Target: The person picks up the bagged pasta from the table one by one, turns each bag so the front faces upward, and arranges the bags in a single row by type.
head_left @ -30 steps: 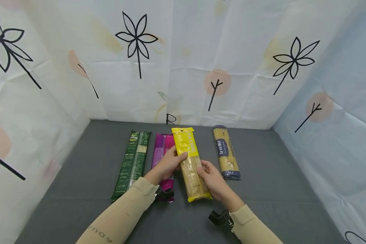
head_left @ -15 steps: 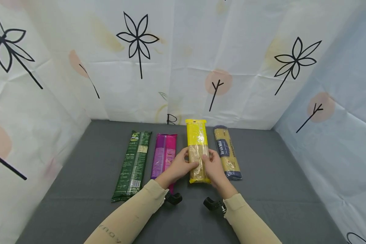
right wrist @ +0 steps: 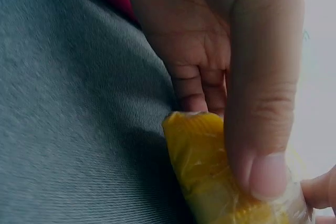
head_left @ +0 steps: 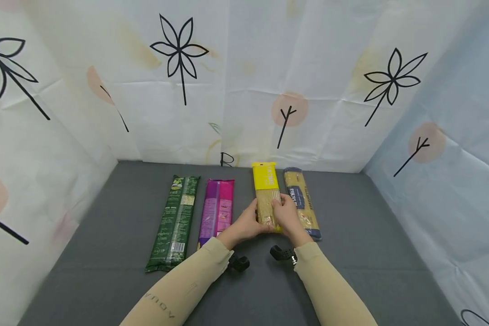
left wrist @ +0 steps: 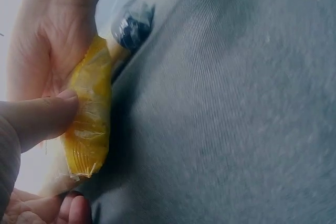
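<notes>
A yellow-topped clear packet of spaghetti [head_left: 266, 190] is between both hands, just left of the blue-labelled spaghetti packet [head_left: 306, 213]. My left hand [head_left: 246, 225] holds its lower left side, the thumb on the yellow end in the left wrist view [left wrist: 89, 124]. My right hand [head_left: 288, 218] grips its right edge, thumb on the front, and covers part of the blue-labelled packet. The yellow end [right wrist: 202, 145] shows close up in the right wrist view. The packet lies on or just over the grey cloth; I cannot tell which.
A purple and pink packet [head_left: 217, 210] and a dark green spaghetti packet [head_left: 174, 222] lie to the left on the grey cloth [head_left: 350, 271]. White printed curtains [head_left: 244, 113] stand behind and at both sides.
Both hands have carried the yellow packet rightward, from partly over the pink packet to beside the blue-labelled one. It has straightened from a tilt, and its lower end is farther from me.
</notes>
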Action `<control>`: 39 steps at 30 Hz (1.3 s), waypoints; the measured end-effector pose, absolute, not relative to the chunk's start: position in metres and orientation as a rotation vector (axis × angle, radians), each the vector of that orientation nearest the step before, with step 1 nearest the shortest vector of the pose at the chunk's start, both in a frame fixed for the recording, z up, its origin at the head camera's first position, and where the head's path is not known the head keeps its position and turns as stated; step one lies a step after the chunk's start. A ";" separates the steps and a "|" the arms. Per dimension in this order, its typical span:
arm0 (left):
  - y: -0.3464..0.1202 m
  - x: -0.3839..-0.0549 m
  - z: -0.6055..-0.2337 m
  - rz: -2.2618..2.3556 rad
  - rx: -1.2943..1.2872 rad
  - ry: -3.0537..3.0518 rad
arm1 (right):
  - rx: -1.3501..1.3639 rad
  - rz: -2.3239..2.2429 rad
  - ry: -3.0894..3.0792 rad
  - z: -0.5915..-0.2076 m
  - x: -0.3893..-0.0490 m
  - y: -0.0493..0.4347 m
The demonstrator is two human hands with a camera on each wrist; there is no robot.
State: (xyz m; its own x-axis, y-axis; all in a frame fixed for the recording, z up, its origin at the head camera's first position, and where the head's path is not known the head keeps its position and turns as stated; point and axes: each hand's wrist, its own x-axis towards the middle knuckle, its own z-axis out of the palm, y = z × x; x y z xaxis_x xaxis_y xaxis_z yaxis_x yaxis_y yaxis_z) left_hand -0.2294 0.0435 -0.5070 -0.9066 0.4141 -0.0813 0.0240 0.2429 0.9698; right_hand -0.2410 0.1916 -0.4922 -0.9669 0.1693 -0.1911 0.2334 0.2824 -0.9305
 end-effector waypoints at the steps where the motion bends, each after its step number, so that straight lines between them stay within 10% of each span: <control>1: 0.043 -0.231 -0.508 1.677 0.395 2.242 | 0.385 -1.798 2.487 -0.491 -0.242 0.191; 39: 0.032 -0.223 -0.514 1.377 0.425 2.419 | 0.238 -1.294 2.690 -0.486 -0.233 0.194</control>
